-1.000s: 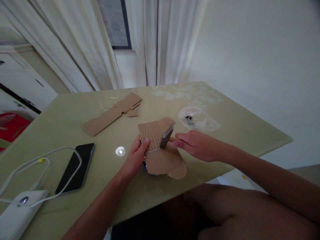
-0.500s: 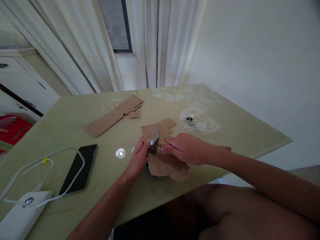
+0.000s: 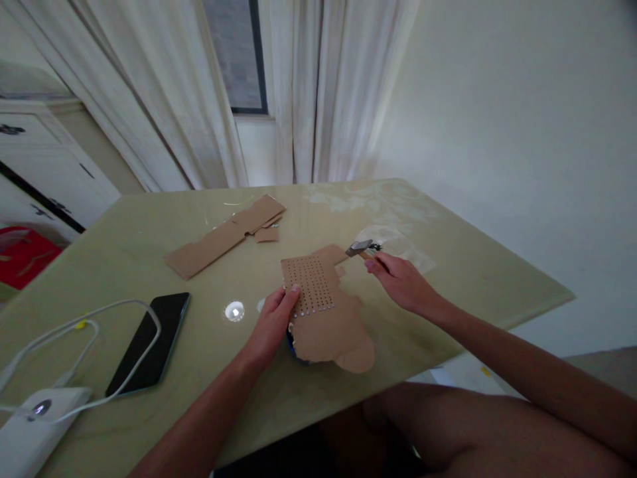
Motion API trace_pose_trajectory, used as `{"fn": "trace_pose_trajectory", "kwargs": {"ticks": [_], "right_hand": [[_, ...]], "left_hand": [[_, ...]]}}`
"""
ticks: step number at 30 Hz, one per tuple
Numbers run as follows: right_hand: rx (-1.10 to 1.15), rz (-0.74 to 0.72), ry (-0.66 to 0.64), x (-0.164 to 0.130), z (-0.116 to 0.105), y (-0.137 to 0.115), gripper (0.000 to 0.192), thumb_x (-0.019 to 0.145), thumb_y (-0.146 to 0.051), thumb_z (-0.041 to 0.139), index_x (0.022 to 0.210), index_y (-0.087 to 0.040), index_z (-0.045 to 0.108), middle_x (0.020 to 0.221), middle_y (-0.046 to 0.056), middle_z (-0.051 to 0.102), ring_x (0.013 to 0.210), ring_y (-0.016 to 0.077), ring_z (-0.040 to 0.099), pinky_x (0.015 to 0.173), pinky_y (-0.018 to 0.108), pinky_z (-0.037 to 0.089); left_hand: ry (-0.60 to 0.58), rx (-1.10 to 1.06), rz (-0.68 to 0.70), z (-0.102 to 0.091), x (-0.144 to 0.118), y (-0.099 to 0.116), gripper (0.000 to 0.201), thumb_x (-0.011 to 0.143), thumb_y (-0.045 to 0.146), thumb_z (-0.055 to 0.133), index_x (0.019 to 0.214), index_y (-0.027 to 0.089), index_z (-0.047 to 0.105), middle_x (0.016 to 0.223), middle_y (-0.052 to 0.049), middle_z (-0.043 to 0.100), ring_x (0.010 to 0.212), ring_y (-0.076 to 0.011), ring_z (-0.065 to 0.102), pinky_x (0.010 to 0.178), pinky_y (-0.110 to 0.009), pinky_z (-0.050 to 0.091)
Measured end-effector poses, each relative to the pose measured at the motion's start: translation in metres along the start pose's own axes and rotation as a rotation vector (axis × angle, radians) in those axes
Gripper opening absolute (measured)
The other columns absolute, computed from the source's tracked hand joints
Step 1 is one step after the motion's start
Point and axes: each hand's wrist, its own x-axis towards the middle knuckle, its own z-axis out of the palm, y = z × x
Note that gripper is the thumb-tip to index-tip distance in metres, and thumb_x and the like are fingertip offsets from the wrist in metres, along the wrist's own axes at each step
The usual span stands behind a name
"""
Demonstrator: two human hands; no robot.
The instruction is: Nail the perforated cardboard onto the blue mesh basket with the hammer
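A brown cardboard piece (image 3: 326,318) with a grid of small holes lies on the green glass table (image 3: 448,265) near its front edge. My left hand (image 3: 271,325) presses on its left edge, fingers on the row of holes. Something dark blue peeks out under the cardboard by that hand. My right hand (image 3: 403,282) is to the right of the cardboard and holds a small hammer (image 3: 361,248) by its wooden handle, the metal head low over the table beyond the cardboard's far right corner.
A clear plastic bag (image 3: 398,242) with small dark bits lies just behind the hammer. Cardboard strips (image 3: 223,234) lie at the back left. A black phone (image 3: 149,344), a white cable (image 3: 74,332) and a white device (image 3: 30,431) sit at the left. My bare legs are below the table edge.
My right hand has swung the hammer from the holed cardboard, where it met my left fingers, out to the right and away. My left hand stays on the cardboard.
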Motion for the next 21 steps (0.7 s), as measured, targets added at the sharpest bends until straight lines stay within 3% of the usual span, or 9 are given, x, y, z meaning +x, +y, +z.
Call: {"fn": "trace_pose_trajectory", "kwargs": {"ticks": [4,11,15,21], "right_hand": [[0.023,0.074,0.016,0.007,0.014,0.009,0.036,0.112,-0.048,0.045,0.097,-0.021,0.063,0.091,0.007,0.073,0.086,0.024,0.068,0.074,0.032,0.041],[0.038,0.115,-0.005,0.033,0.05,0.001,0.029,0.113,-0.034,0.05,0.122,-0.015,0.068,0.122,0.016,0.078,0.111,0.0254,0.072,0.091,0.033,0.048],[0.023,0.119,-0.041,0.041,0.066,-0.001,0.029,0.113,-0.034,0.049,0.127,-0.015,0.068,0.128,0.016,0.079,0.115,0.0258,0.073,0.091,0.032,0.048],[-0.034,0.132,-0.076,0.043,0.079,0.003,0.029,0.113,-0.034,0.05,0.13,-0.019,0.068,0.125,0.015,0.081,0.111,0.0293,0.075,0.087,0.034,0.049]], "left_hand": [[0.044,-0.018,-0.05,-0.002,0.002,-0.001,0.055,0.071,0.067,0.091,0.091,0.016,0.084,0.097,-0.013,0.086,0.094,-0.0334,0.079,0.084,-0.04,0.061],[0.168,-0.086,-0.041,-0.01,0.003,-0.004,0.053,0.069,0.06,0.095,0.089,0.013,0.08,0.093,-0.012,0.085,0.088,-0.0303,0.079,0.079,-0.037,0.06],[0.193,-0.075,-0.018,-0.01,0.004,-0.007,0.053,0.072,0.062,0.093,0.084,0.013,0.08,0.087,-0.011,0.083,0.082,-0.0267,0.077,0.073,-0.034,0.058],[0.219,-0.087,-0.012,-0.003,0.001,-0.002,0.058,0.062,0.068,0.096,0.074,0.013,0.08,0.077,-0.008,0.079,0.072,-0.0226,0.071,0.065,-0.03,0.056]]}}
